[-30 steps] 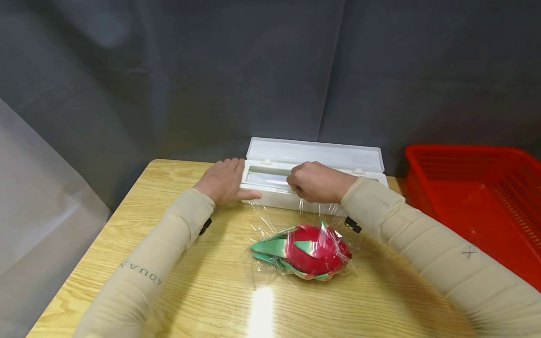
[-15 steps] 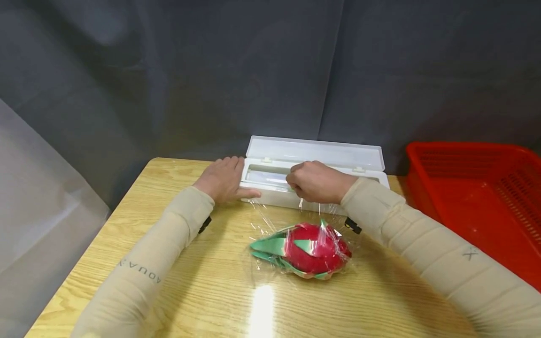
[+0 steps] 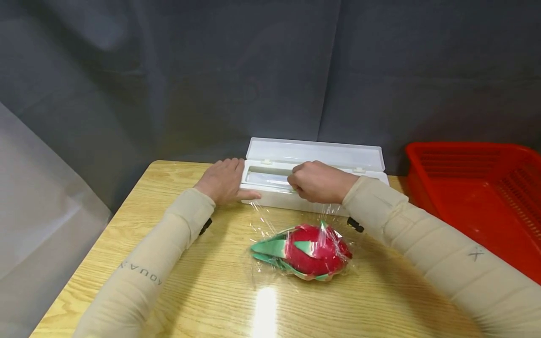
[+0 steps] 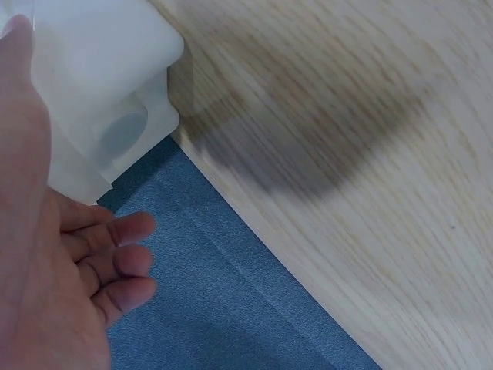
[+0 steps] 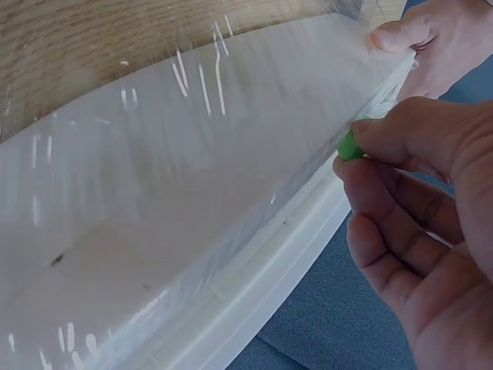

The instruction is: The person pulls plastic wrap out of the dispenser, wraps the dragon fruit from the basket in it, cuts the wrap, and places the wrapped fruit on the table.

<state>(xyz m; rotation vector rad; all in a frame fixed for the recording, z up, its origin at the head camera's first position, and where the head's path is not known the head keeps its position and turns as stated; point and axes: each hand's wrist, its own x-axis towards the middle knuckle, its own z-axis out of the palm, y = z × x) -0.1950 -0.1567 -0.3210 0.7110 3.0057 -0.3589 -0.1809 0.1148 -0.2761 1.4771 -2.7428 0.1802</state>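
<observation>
A long white cling film dispenser [image 3: 276,201] lies at the far side of the table, its clear lid [image 3: 314,154] raised. My left hand [image 3: 224,182] braces the dispenser's left end, thumb along the front; in the left wrist view its other fingers are loosely bent beside the end. Between thumb and index finger, my right hand [image 3: 321,182] pinches a small green slider cutter [image 5: 350,146] at the dispenser's edge. Clear film [image 5: 154,169] stretches from the dispenser over a red dragon fruit [image 3: 319,256] with green scales, which lies on its side nearer to me.
A red plastic basket [image 3: 427,188] stands on the right, beyond my right forearm. Dark grey cloth [image 3: 211,70] hangs behind the wooden table [image 3: 203,291]. Pale sheeting [image 3: 42,211] lies beyond the left edge.
My right forearm has shifted slightly to the right, the hand still pinching the green slider. The left hand, the dispenser and the dragon fruit have stayed in place.
</observation>
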